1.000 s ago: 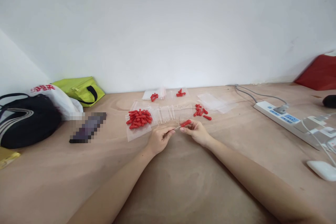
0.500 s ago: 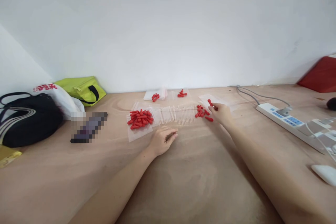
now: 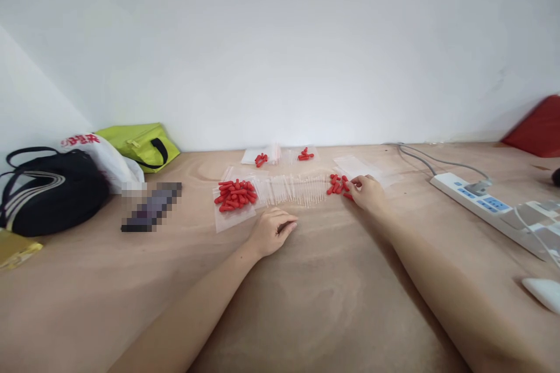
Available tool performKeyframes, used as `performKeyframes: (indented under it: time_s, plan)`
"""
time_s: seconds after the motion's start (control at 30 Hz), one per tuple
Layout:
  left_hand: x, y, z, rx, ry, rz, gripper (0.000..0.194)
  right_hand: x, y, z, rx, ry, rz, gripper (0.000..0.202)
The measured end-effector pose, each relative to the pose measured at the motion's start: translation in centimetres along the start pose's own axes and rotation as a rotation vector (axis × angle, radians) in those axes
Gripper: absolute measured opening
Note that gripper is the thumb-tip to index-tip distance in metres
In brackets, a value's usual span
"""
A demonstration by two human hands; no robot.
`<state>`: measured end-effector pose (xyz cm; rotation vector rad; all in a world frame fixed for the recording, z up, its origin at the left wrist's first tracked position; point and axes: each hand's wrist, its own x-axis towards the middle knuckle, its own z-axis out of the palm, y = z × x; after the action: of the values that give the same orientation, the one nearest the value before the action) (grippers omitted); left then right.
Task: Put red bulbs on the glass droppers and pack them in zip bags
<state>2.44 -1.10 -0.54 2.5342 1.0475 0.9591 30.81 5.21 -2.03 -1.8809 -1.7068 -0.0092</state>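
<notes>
Plastics on a smooth, matt wood table (image 3: 306, 309).
Red pieces (image 3: 236, 194): smooth, slight sheen, plastic or rubber, can't tell which. Left baggie (image 3: 230, 222): thin clear film. Right strip (image 3: 475, 198): hard white plastic. Left green bag (image 3: 126, 137), black bag (image 3: 74, 198): look like matt cloth. Far wall (image 3: 280, 52): smooth, matt.

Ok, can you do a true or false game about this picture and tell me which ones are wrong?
1. The right hand is at a small pile of red pieces. True.
2. The left hand is on the green bag. False: it is by the wooden table, in front of the thin sticks.
3. The green bag is beside a white bag with red writing. True.
4. The power strip has no plug in it. False: a plug is in it.
5. The bigger red pile is left of the thin sticks. True.
</notes>
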Motion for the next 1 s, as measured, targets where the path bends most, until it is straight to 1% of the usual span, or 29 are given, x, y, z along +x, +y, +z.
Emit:
performKeyframes:
  time_s: [0.07, 0.13, 0.3, 0.37, 0.43, 0.53, 0.6, 0.63, 0.73, 0.8, 0.9, 1.0]
  plan:
    - [-0.1, -0.1, 0.1, 0.019, 0.008, -0.005, 0.013, -0.2, -0.3, -0.4, -0.028, -0.058, -0.042, 0.027]
    - [-0.2, -0.2, 0.2, 0.058, 0.046, -0.042, 0.012, -0.4, -0.6, -0.6, -0.080, -0.119, -0.077, 0.026]
    - [0.1, -1.2, -0.1, 0.212, 0.276, -0.194, 0.006, -0.7, -0.8, -0.7, -0.148, -0.201, -0.068, 0.020]
    - [0.7, -1.9, -0.5, 0.271, 0.330, -0.263, 0.003, -0.7, -0.9, -0.8, -0.138, -0.198, -0.060, 0.018]
    - [1.7, -2.7, -0.9, 0.321, 0.290, -0.334, 0.004, -0.8, -1.1, -0.8, -0.113, -0.159, -0.048, 0.016]
    - [3.6, -3.7, -1.0, 0.380, 0.230, -0.461, 0.008, -1.4, -2.2, -0.6, -0.011, -0.012, -0.032, 0.017]
    - [5.0, -4.1, -0.6, 0.416, 0.186, -0.508, 0.012, -2.2, -3.3, -0.3, 0.084, 0.082, -0.098, 0.016]
    - [5.7, -4.3, -0.3, 0.438, 0.162, -0.528, 0.014, -2.6, -3.9, 0.0, 0.128, 0.106, -0.164, 0.016]
    - [7.5, -4.6, 0.7, 0.500, 0.095, -0.572, 0.019, -4.1, -5.4, 0.9, 0.209, 0.106, -0.366, 0.012]
    - [8.3, -4.7, 1.3, 0.518, 0.065, -0.581, 0.020, -4.8, -6.0, 1.3, 0.240, 0.079, -0.454, 0.010]
    - [9.3, -4.5, 1.8, 0.536, 0.032, -0.593, 0.020, -5.3, -6.3, 1.7, 0.278, 0.029, -0.526, 0.009]
    - [10.0, -4.2, 2.0, 0.546, 0.012, -0.607, 0.020, -5.4, -6.4, 1.8, 0.303, -0.006, -0.554, 0.009]
